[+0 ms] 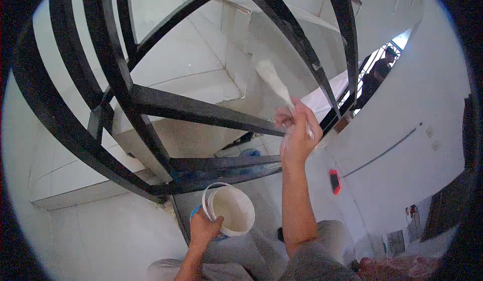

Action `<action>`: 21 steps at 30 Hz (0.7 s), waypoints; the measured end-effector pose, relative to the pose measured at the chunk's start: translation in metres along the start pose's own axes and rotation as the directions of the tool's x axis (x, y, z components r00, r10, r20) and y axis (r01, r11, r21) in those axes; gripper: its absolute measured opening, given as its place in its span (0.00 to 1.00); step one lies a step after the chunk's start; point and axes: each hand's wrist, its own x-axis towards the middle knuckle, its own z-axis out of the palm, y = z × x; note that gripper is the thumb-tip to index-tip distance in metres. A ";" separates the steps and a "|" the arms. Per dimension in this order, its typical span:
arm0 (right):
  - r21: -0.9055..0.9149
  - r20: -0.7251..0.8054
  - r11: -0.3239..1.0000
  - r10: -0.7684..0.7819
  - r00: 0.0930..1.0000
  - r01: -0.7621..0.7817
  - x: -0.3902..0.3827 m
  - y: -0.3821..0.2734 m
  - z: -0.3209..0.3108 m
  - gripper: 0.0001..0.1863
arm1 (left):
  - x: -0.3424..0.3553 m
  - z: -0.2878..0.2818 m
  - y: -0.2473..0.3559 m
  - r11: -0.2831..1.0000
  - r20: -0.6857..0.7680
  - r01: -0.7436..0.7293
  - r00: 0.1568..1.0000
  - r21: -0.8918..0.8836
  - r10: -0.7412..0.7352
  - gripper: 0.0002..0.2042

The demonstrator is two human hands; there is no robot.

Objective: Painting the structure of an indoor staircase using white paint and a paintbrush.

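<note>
My left hand (205, 229) is closed on the rim and side of a small white paint bucket (246, 200), thumb over the edge. Pale, whitish paint shows inside, and a bit of blue marks the bucket's outside. Raised ahead, my right hand (301, 130) grips a paintbrush (274, 82) whose pale head points up and away, slightly blurred. Behind the brush in this view lies the grey side of the staircase (307, 44); whether the bristles touch it I cannot tell. My right hand is close to a black metal railing bar (211, 112).
Black railing posts (63, 54) curve across the left and top. White tiled steps (196, 44) lie beyond them. A red and black brush-like thing (335, 181) rests on the floor at right. A person in dark clothes (375, 77) is far off by a barred opening.
</note>
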 end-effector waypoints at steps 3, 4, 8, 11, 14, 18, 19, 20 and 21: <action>-0.055 0.001 0.998 0.006 1.000 -0.006 -0.008 -0.012 -0.012 0.15 | 0.007 0.010 -0.032 0.999 -0.024 -0.044 0.999 -0.007 0.044 0.26; -0.002 0.025 1.000 -0.015 1.000 0.015 -0.009 -0.022 -0.009 0.15 | 0.008 0.012 -0.036 0.988 -0.078 -0.153 0.985 0.020 0.155 0.25; 0.028 0.084 0.986 -0.164 0.983 0.162 0.000 -0.044 0.015 0.15 | 0.003 0.010 -0.021 0.991 -0.075 -0.131 0.989 -0.017 0.130 0.25; -0.031 0.072 0.990 -0.134 0.988 0.137 0.008 -0.032 0.024 0.16 | -0.012 -0.007 0.012 0.998 -0.028 -0.017 0.999 -0.067 0.015 0.25; -0.156 0.055 0.983 -0.091 0.994 0.099 -0.009 -0.012 0.009 0.15 | -0.008 -0.006 -0.008 0.998 -0.073 -0.059 0.996 -0.030 0.057 0.27; -0.188 0.010 0.974 -0.125 0.992 0.125 -0.027 -0.026 0.011 0.16 | 0.007 0.005 -0.040 0.983 -0.097 -0.175 0.981 -0.052 0.170 0.30; -0.159 0.001 0.972 -0.178 0.984 0.176 -0.029 -0.035 0.015 0.16 | 0.002 0.004 -0.033 0.983 -0.079 -0.183 0.980 -0.028 0.180 0.31; -0.101 -0.036 0.978 -0.189 0.981 0.184 -0.025 -0.041 0.024 0.17 | -0.004 0.000 -0.021 0.983 -0.069 -0.181 0.982 -0.033 0.178 0.31; -0.113 -0.038 0.977 -0.187 0.982 0.182 -0.019 -0.044 0.032 0.17 | -0.010 -0.006 -0.007 0.991 -0.030 -0.136 0.990 0.013 0.136 0.31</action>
